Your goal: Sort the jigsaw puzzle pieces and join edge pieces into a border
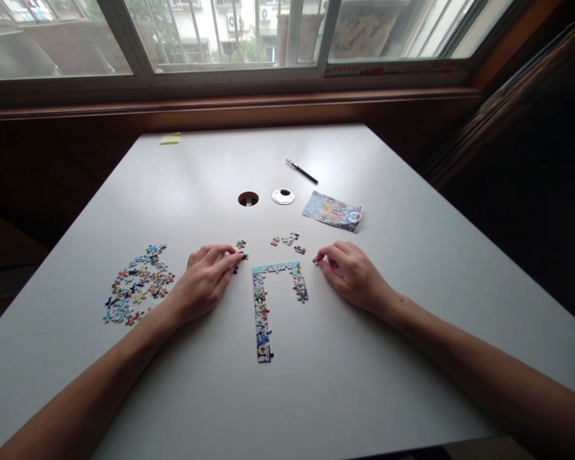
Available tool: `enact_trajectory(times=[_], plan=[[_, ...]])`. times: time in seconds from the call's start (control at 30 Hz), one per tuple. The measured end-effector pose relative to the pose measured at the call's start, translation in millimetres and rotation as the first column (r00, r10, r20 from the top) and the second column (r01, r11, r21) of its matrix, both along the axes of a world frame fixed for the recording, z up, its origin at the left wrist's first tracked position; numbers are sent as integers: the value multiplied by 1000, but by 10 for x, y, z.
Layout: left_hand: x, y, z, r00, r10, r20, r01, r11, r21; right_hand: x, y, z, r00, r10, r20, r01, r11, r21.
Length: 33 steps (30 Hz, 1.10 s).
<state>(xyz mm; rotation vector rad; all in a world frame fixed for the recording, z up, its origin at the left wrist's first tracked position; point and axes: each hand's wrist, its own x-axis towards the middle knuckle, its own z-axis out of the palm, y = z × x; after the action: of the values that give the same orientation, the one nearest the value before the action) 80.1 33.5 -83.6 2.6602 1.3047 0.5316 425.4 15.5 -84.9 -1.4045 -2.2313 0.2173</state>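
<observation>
A partly joined jigsaw border (pixel 261 306) lies mid-table, with a long left side, a top row and a short right side. To its left, my left hand (pixel 208 278) has its fingertips together on a small dark puzzle piece (pixel 244 256); other loose pieces lie close by. Right of the border, my right hand (pixel 349 271) pinches a small puzzle piece (pixel 315 260) between thumb and index finger. Several loose pieces (pixel 288 240) sit just above the top row. A larger heap of puzzle pieces (pixel 138 284) is spread beyond my left wrist.
A creased picture sheet (pixel 334 211) and a black pen (pixel 302 171) lie at the back right of the white table (pixel 364 383). Near them are a round table hole (pixel 248 199) and a metal disc (pixel 283 196). A yellow note (pixel 170 138) sits at the far edge, below the window.
</observation>
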Motion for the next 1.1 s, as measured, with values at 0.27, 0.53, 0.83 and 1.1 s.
enact_trajectory(times=[0.27, 0.53, 0.83, 1.1], plan=[[-8, -7, 12, 999, -17, 38, 17, 1000, -4, 10, 1, -24, 1000, 12, -7, -12, 1000, -21], [-28, -5, 14, 998, -21, 60, 21, 1000, 0, -75, -37, 75, 984, 9, -180, 51, 943, 329], [-32, -20, 11, 996, -29, 79, 28, 1000, 5, -186, -144, 140, 966, -78, -246, 145, 952, 270], [-29, -19, 3, 996, -24, 87, 22, 1000, 20, -345, 96, 272, 969, -70, -239, 90, 993, 75]])
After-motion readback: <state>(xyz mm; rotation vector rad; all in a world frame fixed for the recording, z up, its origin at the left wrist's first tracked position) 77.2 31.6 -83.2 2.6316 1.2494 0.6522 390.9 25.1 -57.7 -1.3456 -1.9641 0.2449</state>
